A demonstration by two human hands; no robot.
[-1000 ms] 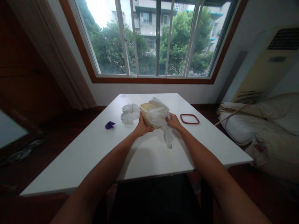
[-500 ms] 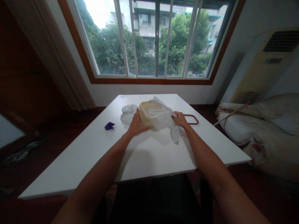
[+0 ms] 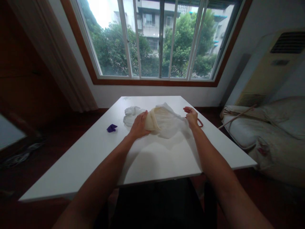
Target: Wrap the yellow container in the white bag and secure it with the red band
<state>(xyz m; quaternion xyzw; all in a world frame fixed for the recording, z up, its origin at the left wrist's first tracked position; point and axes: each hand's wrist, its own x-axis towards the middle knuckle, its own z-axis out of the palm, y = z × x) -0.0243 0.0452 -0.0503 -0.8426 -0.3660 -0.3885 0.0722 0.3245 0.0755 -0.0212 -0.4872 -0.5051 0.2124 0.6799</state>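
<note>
A cream plastic container (image 3: pixel 152 119) lies tipped on its side on the white table (image 3: pixel 147 159), its opening turned to the right. My left hand (image 3: pixel 138 125) is wrapped round its base. A thin white plastic bag (image 3: pixel 172 122) covers the container's mouth and is stretched out to the right. My right hand (image 3: pixel 192 116) pinches the bag's edge, pulling it taut just above the table.
A second crumpled white bag (image 3: pixel 131 115) lies behind my left hand. A small purple scrap (image 3: pixel 111 128) sits to the left. A red rectangular seal ring (image 3: pixel 199 122) lies partly hidden behind my right hand. A sofa (image 3: pixel 267 127) and an air conditioner (image 3: pixel 269 66) stand at right.
The container has been tipped from upright onto its side. My right hand has moved right and up, drawing the bag out from the container's mouth.
</note>
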